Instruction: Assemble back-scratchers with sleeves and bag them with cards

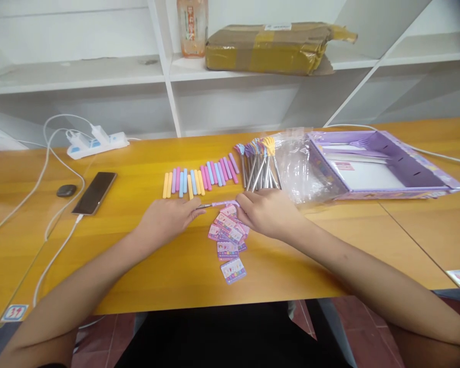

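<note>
My left hand (172,219) pinches the metal end of a thin rod with a purple sleeve (220,203). Closed round the rod's other end is my right hand (266,212), which hides its tip. Just below the rod lies a loose pile of small pink and purple cards (228,229), with one card (233,270) apart at the front. Behind my hands is a row of yellow, purple, blue and pink sticks (203,176). Several metal rods with coloured hand-shaped heads (258,161) lie bunched behind my right hand.
A clear plastic bag (301,168) lies beside an open purple box (398,158) at the right. At the left are a phone (95,193), a dark oval object (66,190), cables and a power strip (97,145). A shelf holds a taped parcel (268,48) and a bottle (192,28).
</note>
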Demonstrator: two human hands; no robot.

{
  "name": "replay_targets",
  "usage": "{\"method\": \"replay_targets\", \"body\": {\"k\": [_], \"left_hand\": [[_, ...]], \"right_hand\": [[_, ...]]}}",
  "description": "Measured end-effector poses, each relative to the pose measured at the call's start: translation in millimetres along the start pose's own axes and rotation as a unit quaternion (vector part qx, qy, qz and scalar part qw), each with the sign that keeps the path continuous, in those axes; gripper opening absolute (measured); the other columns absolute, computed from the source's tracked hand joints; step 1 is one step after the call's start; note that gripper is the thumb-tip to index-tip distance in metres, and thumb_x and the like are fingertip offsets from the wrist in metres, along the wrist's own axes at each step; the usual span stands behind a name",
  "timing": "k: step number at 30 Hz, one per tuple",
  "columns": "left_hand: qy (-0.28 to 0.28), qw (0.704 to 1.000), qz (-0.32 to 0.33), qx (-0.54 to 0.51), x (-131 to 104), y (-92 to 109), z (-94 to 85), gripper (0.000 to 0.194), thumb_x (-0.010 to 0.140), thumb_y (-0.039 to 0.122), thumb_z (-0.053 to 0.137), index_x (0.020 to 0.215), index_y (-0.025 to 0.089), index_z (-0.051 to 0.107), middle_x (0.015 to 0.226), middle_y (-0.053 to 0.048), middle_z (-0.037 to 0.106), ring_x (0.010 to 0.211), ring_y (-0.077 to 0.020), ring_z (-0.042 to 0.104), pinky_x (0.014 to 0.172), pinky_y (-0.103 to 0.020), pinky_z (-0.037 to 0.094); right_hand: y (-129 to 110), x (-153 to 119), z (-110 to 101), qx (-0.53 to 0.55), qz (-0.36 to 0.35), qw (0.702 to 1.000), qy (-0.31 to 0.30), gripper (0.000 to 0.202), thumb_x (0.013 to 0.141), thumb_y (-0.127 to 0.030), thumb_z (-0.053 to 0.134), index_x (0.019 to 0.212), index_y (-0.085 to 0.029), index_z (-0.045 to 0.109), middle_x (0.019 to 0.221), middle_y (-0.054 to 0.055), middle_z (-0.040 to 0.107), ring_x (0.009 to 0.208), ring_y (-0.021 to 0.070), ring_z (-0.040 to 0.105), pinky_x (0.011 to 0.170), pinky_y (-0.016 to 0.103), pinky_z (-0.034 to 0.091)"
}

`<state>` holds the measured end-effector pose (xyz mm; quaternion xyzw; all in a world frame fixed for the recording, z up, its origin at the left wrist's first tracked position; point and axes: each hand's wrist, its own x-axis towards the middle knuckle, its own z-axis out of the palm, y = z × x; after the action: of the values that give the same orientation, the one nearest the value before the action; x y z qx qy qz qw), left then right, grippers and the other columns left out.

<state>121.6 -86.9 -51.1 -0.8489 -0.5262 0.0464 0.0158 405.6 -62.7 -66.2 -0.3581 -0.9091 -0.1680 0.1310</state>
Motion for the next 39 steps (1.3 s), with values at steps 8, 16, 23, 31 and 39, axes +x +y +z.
{"method": "replay_targets", "body": {"k": [8,16,23,31,39], "left_hand": [[0.06,0.996,-0.055,0.033,-24,-71,17.4,0.048,0.115,0.053,0.037,0.093,0.025,0.068,0.08,-0.007,0.072,0.069,-0.0223,0.061,0.062,-0.033,0.026],[0.08,0.994,-0.041,0.063,-83,-145,31.1,0.049,0.114,0.051,0.039,0.079,0.025,0.06,0.073,-0.007,0.066,0.07,-0.0231,0.06,0.065,-0.037,0.029],[0.078,0.995,-0.04,0.047,-79,-132,29.9,0.047,0.113,0.051,0.039,0.08,0.025,0.059,0.073,-0.007,0.066,0.07,-0.0227,0.061,0.063,-0.035,0.03],[0.055,0.994,-0.053,0.075,-69,-126,28.6,0.04,0.111,0.046,0.044,0.082,0.024,0.059,0.07,-0.007,0.067,0.066,-0.0227,0.06,0.062,-0.033,0.027],[-0.013,0.986,-0.118,0.116,-47,-98,5.8,0.028,0.105,0.031,0.045,0.097,0.023,0.071,0.08,-0.01,0.075,0.071,-0.0296,0.07,0.062,-0.035,0.028]], "right_hand": [[77,-55,-7,-0.055,0.105,0.993,-0.01,0.042,0.109,-0.037,0.039,0.076,-0.02,0.059,0.065,0.004,0.057,0.058,0.0158,0.035,0.062,0.033,0.017],[180,-172,-22,-0.08,0.353,0.928,-0.09,0.03,0.083,-0.036,0.057,0.069,-0.028,0.032,0.059,0.006,0.043,0.062,0.0221,0.045,0.065,0.038,0.026],[191,-196,-24,-0.072,0.41,0.902,-0.114,0.031,0.07,-0.032,0.061,0.064,-0.03,0.03,0.057,0.008,0.046,0.059,0.0223,0.044,0.065,0.039,0.025],[191,-181,-18,-0.073,0.463,0.878,-0.099,0.033,0.072,-0.03,0.064,0.066,-0.029,0.032,0.058,0.006,0.043,0.059,0.0205,0.04,0.064,0.039,0.023],[162,-134,-28,-0.142,0.425,0.894,-0.002,0.029,0.087,-0.034,0.056,0.066,-0.026,0.038,0.054,0.003,0.039,0.054,0.016,0.028,0.061,0.035,0.02]]}}
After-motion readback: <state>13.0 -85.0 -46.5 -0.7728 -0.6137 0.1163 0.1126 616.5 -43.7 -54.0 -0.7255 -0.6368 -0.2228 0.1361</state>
